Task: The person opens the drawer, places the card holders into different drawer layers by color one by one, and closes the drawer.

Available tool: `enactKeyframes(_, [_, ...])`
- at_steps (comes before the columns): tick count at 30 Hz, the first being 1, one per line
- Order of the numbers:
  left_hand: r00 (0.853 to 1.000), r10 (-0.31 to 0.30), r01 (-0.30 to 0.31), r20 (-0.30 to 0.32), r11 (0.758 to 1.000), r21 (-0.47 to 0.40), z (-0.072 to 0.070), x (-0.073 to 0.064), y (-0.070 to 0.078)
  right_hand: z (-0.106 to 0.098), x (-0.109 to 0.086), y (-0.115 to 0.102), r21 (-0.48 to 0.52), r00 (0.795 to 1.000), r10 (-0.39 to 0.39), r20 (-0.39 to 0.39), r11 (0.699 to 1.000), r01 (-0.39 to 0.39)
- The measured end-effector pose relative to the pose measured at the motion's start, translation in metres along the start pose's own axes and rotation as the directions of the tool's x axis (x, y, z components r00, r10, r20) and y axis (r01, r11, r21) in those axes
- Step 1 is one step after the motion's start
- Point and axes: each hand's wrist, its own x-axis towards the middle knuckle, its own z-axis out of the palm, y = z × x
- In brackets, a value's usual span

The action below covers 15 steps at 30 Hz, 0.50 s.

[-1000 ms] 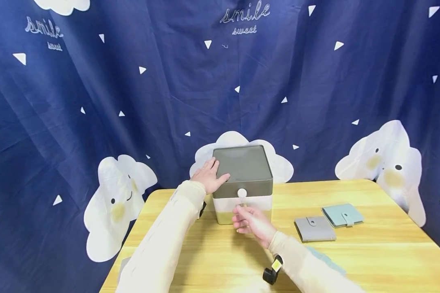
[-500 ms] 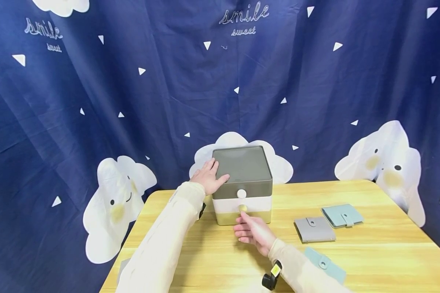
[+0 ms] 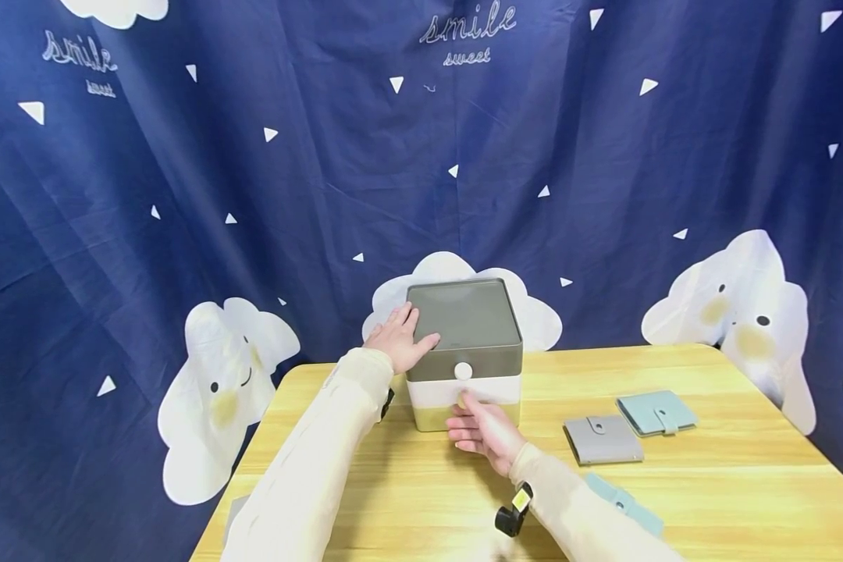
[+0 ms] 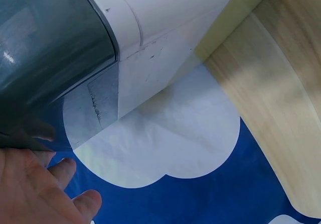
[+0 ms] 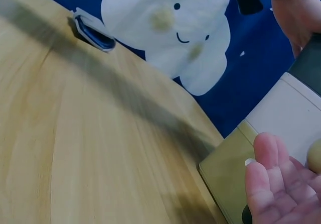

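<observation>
A square box of stacked drawers (image 3: 467, 312) stands on the table, with a dark grey-green top tier, a white middle and an olive-yellow bottom. My left hand (image 3: 402, 341) rests spread on its left top edge; in the left wrist view its fingers (image 4: 62, 171) lie along the dark side. At the box's front is my right hand (image 3: 488, 433), thumb tip overlapping the small yellow knob (image 3: 460, 400). The right wrist view shows relaxed fingers (image 5: 266, 148) beside that knob (image 5: 315, 156). A white knob (image 3: 463, 371) sits above. All drawer fronts are flush.
Right of the box lie a grey card holder (image 3: 604, 439) and a light blue one (image 3: 656, 412), both with snap straps. Another blue card holder (image 3: 625, 503) is partly behind my right sleeve. A grey item (image 3: 235, 511) shows at the left edge. A blue curtain (image 3: 337, 156) hangs behind.
My right hand dropped slightly off the yellow knob, uncovering it, then rose back so the thumb overlaps it again. The left hand and the box have stayed in place.
</observation>
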Motion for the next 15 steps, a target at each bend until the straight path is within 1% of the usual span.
enactKeyframes(4, [1.000,0.000,0.000,0.004,1.000,-0.003,-0.0005,-0.0004,0.0000,0.0006,0.0036,0.0011,0.016,1.000,0.000,0.002,1.000,0.000])
enactKeyframes(7, [1.000,0.000,0.000,0.004,1.000,-0.006,-0.0014,-0.0004,0.0001,0.0019,0.0042,0.0010,0.013,1.000,-0.018,-0.004,1.000,0.018])
enactKeyframes(11, [1.000,-0.003,0.003,0.004,1.000,-0.001,-0.0015,0.0004,0.0000,0.0040,0.0039,0.0003,0.004,0.999,-0.021,-0.027,1.000,0.021])
enactKeyframes(15, [1.000,-0.008,0.008,0.011,1.000,-0.002,-0.0009,0.0007,-0.0001,0.0050,0.0036,0.0007,-0.007,0.998,-0.007,-0.060,1.000,0.007])
